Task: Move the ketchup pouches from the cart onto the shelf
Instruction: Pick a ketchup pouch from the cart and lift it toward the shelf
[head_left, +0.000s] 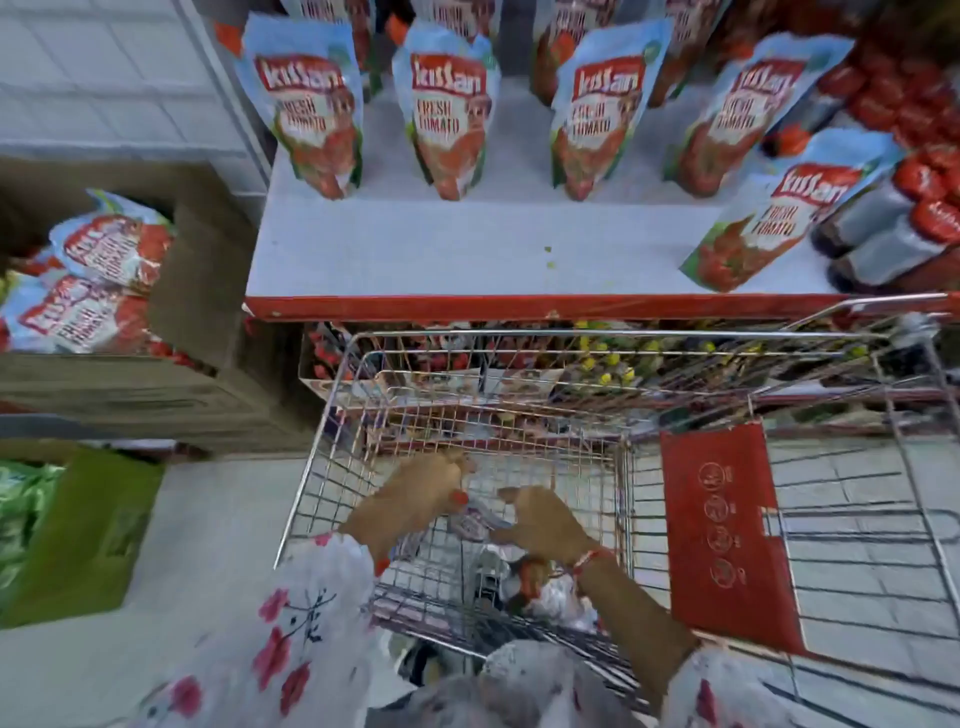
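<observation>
Both my hands reach down into the wire cart (332, 410). My left hand (415, 493) and my right hand (545, 519) are closed around the two ends of a ketchup pouch (475, 519) lying low in the basket; it is blurred and mostly hidden. More crumpled pouches (550, 592) lie under my right wrist. On the white shelf (467, 249) above the cart, several blue-and-red ketchup pouches (447, 109) stand upright in rows, one (769, 218) near the front right edge.
A cardboard box (208, 291) at the left holds more ketchup pouches (104, 275). Dark red-capped bottles (893, 218) crowd the shelf's right end. The cart's red child-seat flap (722, 530) stands at the right. A green box (78, 535) sits on the floor at the left.
</observation>
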